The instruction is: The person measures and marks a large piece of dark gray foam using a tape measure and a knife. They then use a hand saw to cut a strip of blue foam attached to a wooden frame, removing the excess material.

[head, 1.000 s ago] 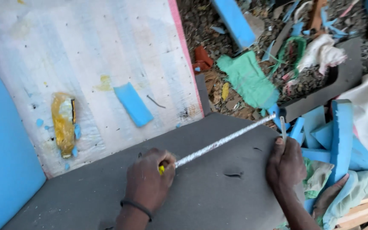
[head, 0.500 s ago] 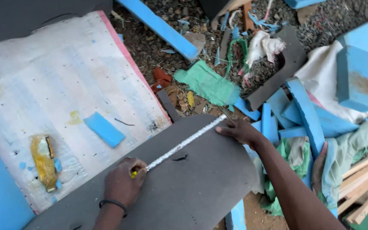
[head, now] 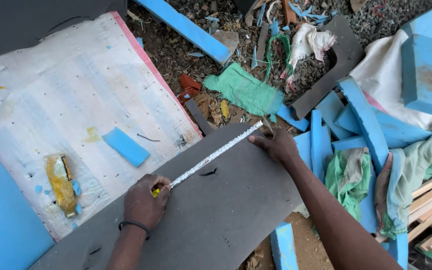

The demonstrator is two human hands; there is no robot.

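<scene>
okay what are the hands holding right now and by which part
A tape measure, stretched across the grey sheet. The left hand grips its yellow case end; the right hand pins the tip at the sheet's far edge.

Our single head-worn camera, looking steeply down from above our own forearms, close over the grey sheet [head: 216, 210], our left hand [head: 145, 200] and right hand [head: 275, 145] mid-frame, scrap-strewn ground filling the upper edge

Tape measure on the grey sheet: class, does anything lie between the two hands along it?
Nothing visible does. The tape measure runs bare across the grey sheet from the left hand to the right hand; a small dark mark sits just beside it.
</scene>
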